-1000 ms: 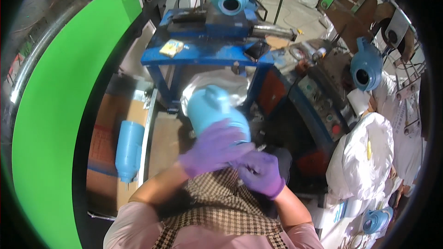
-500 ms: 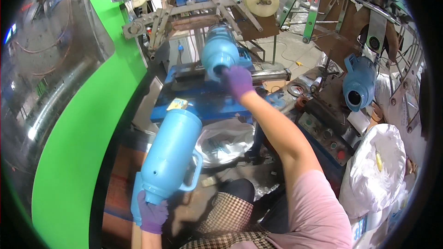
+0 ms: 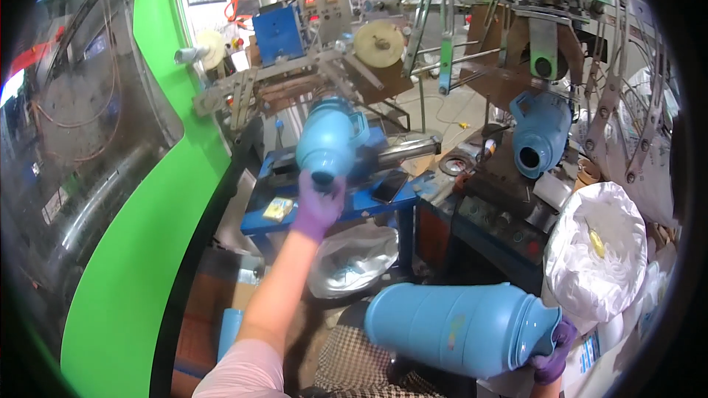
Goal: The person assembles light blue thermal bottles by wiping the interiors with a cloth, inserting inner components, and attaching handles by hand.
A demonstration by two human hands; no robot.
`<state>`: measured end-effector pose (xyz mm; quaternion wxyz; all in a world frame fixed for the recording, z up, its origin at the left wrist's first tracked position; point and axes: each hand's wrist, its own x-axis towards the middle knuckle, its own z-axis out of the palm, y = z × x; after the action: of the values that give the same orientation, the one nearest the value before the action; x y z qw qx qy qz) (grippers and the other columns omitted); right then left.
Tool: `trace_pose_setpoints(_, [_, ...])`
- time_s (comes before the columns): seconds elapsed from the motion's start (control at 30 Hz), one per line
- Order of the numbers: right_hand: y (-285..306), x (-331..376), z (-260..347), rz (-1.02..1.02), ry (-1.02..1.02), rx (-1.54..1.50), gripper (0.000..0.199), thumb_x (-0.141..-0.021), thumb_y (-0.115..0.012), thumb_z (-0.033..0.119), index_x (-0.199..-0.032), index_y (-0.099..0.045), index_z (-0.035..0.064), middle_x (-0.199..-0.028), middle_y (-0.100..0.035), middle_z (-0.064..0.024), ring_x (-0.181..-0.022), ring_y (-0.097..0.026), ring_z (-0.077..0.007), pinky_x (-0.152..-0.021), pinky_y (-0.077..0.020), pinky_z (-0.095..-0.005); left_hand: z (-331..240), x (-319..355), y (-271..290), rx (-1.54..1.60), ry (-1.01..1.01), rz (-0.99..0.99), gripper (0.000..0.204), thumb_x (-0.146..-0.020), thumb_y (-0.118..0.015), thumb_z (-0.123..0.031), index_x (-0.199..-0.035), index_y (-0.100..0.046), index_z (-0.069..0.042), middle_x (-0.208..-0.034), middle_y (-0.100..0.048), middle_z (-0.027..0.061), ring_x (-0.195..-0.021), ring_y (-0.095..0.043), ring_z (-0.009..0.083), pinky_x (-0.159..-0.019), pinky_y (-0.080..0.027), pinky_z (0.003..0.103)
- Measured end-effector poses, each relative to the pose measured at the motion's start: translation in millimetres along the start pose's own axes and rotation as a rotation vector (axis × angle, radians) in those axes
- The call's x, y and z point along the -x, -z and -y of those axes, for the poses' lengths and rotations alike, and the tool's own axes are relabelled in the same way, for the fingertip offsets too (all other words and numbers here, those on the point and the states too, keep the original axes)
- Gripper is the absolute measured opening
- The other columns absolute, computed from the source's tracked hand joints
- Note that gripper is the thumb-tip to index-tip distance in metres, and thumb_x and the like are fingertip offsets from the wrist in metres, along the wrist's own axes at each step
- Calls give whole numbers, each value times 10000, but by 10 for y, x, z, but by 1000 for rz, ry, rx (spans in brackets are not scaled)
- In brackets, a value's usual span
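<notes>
At the machine's blue table, my left hand (image 3: pixel 321 203), in a purple glove, has its fingers around the neck of a light-blue thermos casing (image 3: pixel 324 141) that lies tilted, mouth toward me, its handle on the right. Low on the right, my gloved right hand (image 3: pixel 554 354) grips the mouth end of another blue thermos casing (image 3: pixel 450 324), held sideways over my lap with a small coloured mark on its side. A third thermos casing (image 3: pixel 541 140) sits on the machine at the right, beyond both hands.
A phone (image 3: pixel 390 186) and a small yellow packet (image 3: pixel 278 209) lie on the blue table (image 3: pixel 354 214). Below hangs an open plastic bag (image 3: pixel 354 262). A white-lined bin (image 3: pixel 596 258) stands right. A green machine frame (image 3: pixel 129 250) rises left; metal linkage arms (image 3: pixel 346 74) reach over the table.
My left hand has gone from the casing at lower left up to the machine's casing. My right hand has moved from the machine to lower right, now with a casing. The view has turned right.
</notes>
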<state>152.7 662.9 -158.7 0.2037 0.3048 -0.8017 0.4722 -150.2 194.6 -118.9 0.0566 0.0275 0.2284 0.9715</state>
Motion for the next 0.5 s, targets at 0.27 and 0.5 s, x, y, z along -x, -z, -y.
trace_pose_setpoints(0.27, [43,418,-135,218,71,-92,507,-556,-929,485,-785,-647,130,-844,-648,-79,-692,-609,-282,-643,-481,-370,-292,-1174,-404,-737,-432,-653,918,-894,-721,-491,-1514,-224,-33,-1446,-420,215,-1132,-608,407,-796,-626,506])
trace_pose_setpoints(0.5, [-61,-180,268,199,222,-13,458,-566,-954,452,-738,-674,134,-705,-602,-56,-601,-588,-263,-581,-456,-335,380,-784,-572,-935,-47,31,937,-935,-572,-626,-1588,-190,-73,-1538,-356,199,-1386,-414,337,-1088,-412,472])
